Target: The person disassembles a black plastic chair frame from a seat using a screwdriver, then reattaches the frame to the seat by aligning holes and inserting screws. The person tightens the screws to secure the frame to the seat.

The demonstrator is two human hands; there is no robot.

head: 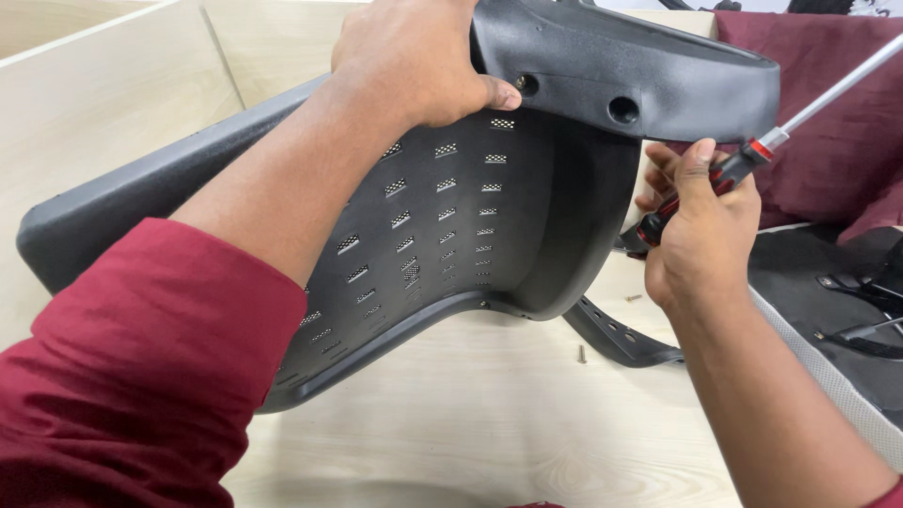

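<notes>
A black plastic chair shell (489,235) with rows of small slots stands tilted on a pale wooden table (470,423). My left hand (414,61) grips its upper edge beside a black armrest piece (640,71) that has two round holes. My right hand (701,221) is closed around the red and black handle of a screwdriver (743,165), just to the right of the shell. The screwdriver's metal shaft runs up and to the right, out of view. Both my sleeves are dark red.
A loose screw (581,354) lies on the table below the shell, and a second small one (633,297) near my right wrist. A black curved bracket (616,337) pokes out beneath the shell. At the right lie a mesh-edged chair seat (828,310) and dark red cloth (828,122).
</notes>
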